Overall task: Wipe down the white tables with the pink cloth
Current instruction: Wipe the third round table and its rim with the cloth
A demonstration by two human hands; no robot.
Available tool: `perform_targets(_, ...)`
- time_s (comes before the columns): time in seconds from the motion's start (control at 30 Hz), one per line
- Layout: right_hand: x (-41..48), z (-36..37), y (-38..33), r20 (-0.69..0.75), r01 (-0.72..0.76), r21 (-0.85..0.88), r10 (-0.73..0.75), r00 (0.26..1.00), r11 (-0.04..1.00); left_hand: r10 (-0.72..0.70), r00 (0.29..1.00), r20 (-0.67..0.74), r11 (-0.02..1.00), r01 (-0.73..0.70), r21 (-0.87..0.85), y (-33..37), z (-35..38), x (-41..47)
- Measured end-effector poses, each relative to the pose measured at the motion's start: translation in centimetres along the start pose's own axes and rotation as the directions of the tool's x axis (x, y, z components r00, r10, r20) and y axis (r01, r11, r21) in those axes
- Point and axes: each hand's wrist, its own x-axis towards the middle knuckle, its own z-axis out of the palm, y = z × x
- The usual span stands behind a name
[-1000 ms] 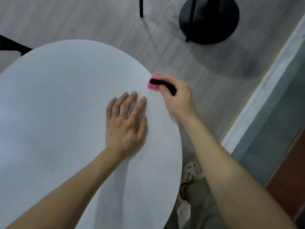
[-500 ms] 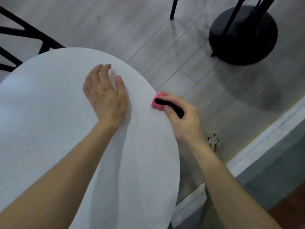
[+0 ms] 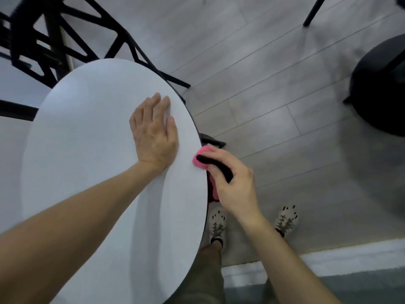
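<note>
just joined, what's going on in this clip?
A person is wiping a round white table with a pink cloth. The right hand grips the cloth and presses it against the table's right edge, and part of the cloth hangs below the rim. The left hand lies flat on the tabletop close to that edge, fingers straight, holding nothing. A black chair stands at the table's far side.

A black chair (image 3: pixel 51 40) with an open lattice frame is seen at the upper left, set on a grey plank floor (image 3: pixel 252 62). A round black base (image 3: pixel 381 95) is placed at the right edge. Two pale spotted shoes (image 3: pixel 217 222) are planted near a white strip (image 3: pixel 350 253) along the floor's edge.
</note>
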Motion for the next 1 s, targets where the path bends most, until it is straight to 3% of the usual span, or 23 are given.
perform_targets(0.2, 16.0, 3.6, -2.5, 0.162, 0.04, -0.029, -0.035, 0.986, 0.999, 0.026, 0.999, -0.039, 0.999, -0.026, -0.018, -0.4, 0.2, -0.1)
perform_targets(0.43, 5.5, 0.4, -1.9, 0.106, -0.015, -0.035, 0.019, 0.994, 0.999, -0.033, 0.998, -0.046, 0.996, 0.029, -0.085, -0.7, 0.7, -0.6)
perform_targets(0.53, 11.2, 2.1, -2.4, 0.147, -0.008, -0.059, 0.017, 0.989, 0.998, -0.059, 0.998, -0.037, 0.993, 0.054, -0.108, -0.8, 0.7, -0.5)
perform_targets(0.7, 24.9, 8.1, -3.8, 0.351, 0.078, -0.117, -0.033, 0.936, 0.99, -0.041, 0.999, -0.013, 0.994, 0.039, -0.106, -0.8, 0.6, -0.8)
perform_targets(0.9, 17.8, 3.0, -3.2, 0.364, 0.117, -0.118, -0.066, 0.929, 0.986, -0.02, 1.0, -0.001, 0.992, 0.02, -0.125, -0.9, 0.4, -1.0)
perform_targets(1.0, 20.2, 4.2, -3.0, 0.364, 0.12, -0.163, -0.053, 0.93, 0.979, -0.023, 1.0, 0.014, 0.99, 0.025, -0.137, -0.8, 0.4, -0.9)
